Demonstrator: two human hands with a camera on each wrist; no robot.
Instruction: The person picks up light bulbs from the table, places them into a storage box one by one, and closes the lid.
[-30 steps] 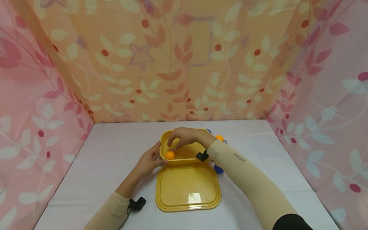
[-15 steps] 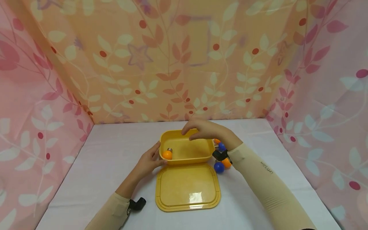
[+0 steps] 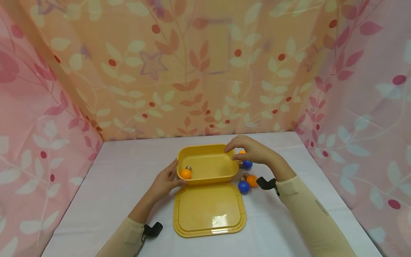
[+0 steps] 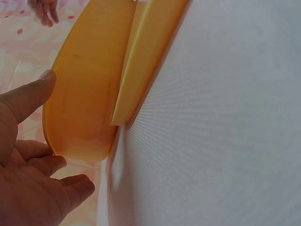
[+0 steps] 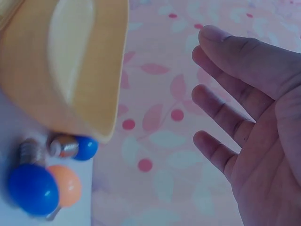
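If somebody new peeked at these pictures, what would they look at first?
Probably the yellow box in the middle of the white table, with a bright orange bulb inside at its near left corner. Next, perhaps, the blue bulbs and other orange bulbs lying to its right. Then the right hand, holding nothing by the box's right end.

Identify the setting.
Likely a makeshift recording booth: printed cloth closes off the back and both sides of a white-covered table, and what look like small black cameras are worn on both wrists.
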